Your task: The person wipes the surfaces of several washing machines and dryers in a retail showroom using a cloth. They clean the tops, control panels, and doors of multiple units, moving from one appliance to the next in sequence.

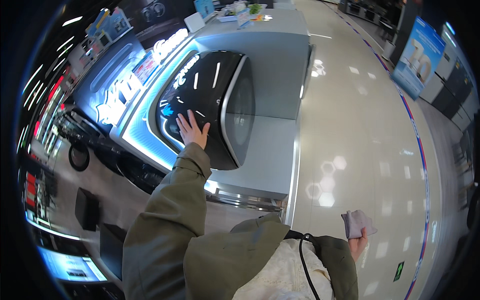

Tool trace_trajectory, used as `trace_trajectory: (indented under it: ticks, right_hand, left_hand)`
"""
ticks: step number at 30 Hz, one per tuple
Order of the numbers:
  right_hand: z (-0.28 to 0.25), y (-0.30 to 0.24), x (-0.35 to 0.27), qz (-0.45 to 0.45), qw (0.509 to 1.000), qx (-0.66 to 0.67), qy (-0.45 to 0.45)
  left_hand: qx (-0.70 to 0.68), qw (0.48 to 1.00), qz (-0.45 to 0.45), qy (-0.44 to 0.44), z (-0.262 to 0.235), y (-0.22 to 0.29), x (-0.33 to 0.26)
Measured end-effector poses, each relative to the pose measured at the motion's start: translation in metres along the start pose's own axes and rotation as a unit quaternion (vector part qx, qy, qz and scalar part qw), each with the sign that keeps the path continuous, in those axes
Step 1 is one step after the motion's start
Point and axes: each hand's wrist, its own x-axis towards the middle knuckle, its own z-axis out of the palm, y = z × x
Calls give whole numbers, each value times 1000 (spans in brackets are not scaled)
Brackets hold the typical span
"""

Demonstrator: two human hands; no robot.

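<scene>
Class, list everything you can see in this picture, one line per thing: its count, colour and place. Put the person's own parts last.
Washing machine: one, glossy black with a round door, lying in a lit display stand, centre.
Display stand: one, grey with glowing blue-white edging, centre.
Floor: one, shiny pale tiles with reflected lights, right.
Standing banner: one, blue, upper right beside the aisle.
Floor stripe: one, red and blue, curving along the right.
Small items on the stand top: several, mixed colours, top centre.
Cloth: one, grey-lilac, in the right hand.
Jacket sleeves: two, olive green, lower centre.
Left hand: one, flat on the washing machine.
Right hand: one, lower right, gripping the cloth.
</scene>
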Motion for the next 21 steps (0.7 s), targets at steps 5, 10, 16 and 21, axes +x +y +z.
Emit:
trace_trajectory:
  ticks: [5, 10, 16, 21]
  right_hand:
    - [58, 17, 67, 83, 996, -4, -45]
    - [119, 47, 126, 184, 973, -35, -134]
    - [202, 99, 189, 278, 942, -112, -153]
    - [278, 134, 237, 340, 899, -197, -192]
  left_hand:
    - [-19, 999, 32, 25, -1, 0, -5]
    - [-67, 997, 35, -8, -4, 17, -21]
    - [-86, 981, -27, -170, -23, 63, -50]
    - [-182, 886, -8, -426, -17, 89, -75]
